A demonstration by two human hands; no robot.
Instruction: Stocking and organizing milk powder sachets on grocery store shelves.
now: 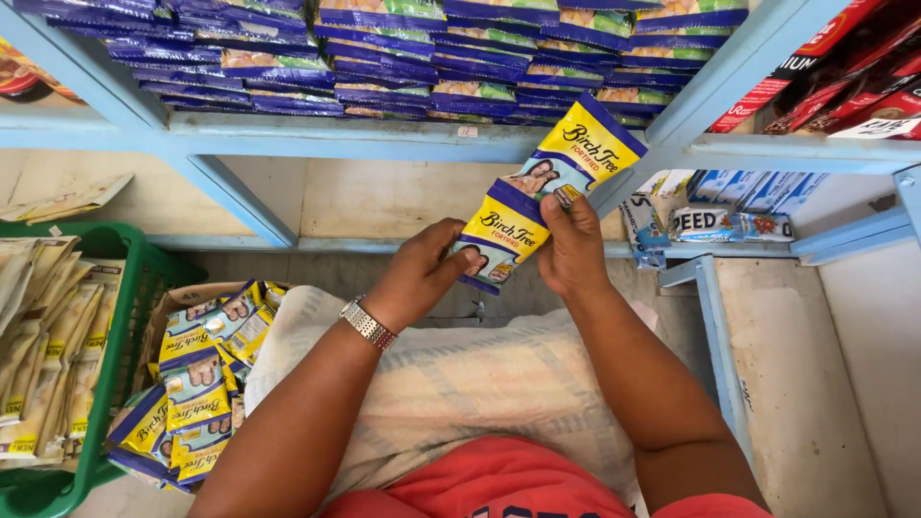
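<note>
Head view: we note first the light blue shelving [403, 144], whose upper board spans the frame and carries flat stacks of purple and green sachets [384, 58] laid edge on. To the right, a second bay holds red packs [844, 77], and below them a lower shelf carries blue and white packets [729, 221] lying on their sides.

Below the shelving we record a pale checked cloth [460, 384] across the person's lap, with red clothing [499, 480] at the bottom edge. At far left stands a green plastic basket [125, 317] filled with tan sachets [38, 336]. Just beside it, an open cardboard box [182, 302] holds loose yellow and purple sachets [197, 384], heaped and overlapping.

Both forearms reach up from the bottom of the frame. The left wrist bears a metal watch [369, 324].

The left hand [422, 273] is curled, with thumb and fingers pinching the lower end of a joined strip of yellow and purple sachets [542, 197]. The right hand [574, 251] pinches the same strip at its middle, thumb on the front face. The strip is raised in front of the shelf, tilted up to the right, its upper end overlapping the shelf edge.
</note>
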